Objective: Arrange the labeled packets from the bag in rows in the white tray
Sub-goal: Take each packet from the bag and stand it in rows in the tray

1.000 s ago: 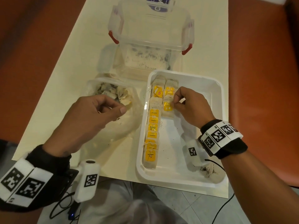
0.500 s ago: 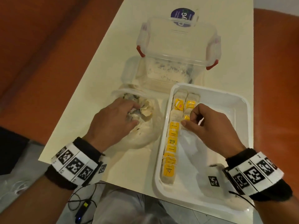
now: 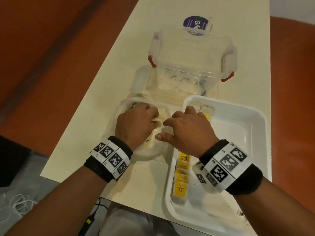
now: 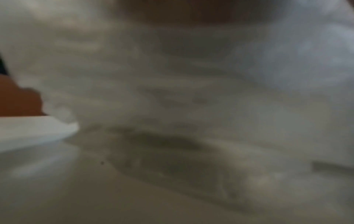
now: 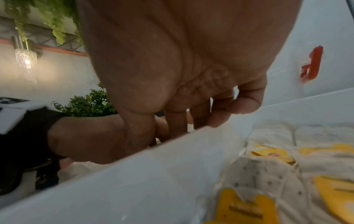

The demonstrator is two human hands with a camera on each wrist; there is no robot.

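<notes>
Head view shows the left hand sunk in the clear bag at centre frame, its fingers curled down among the loose packets; whether they have one packet pinched I cannot tell, and the left wrist view is only blur. The right hand reaches across the left rim of the white tray, fingers loosely spread and holding nothing, thumb pointing toward the bag. Below it a row of yellow-labeled packets lies along the tray's left wall, and a second, shorter row starts at the far end. Risks, as I judge them: the right wrist passes low over the finished row and could drag packets askew; strings could tangle, so a lifted packet pulls others onto the counter; the soft bag may slump.
</notes>
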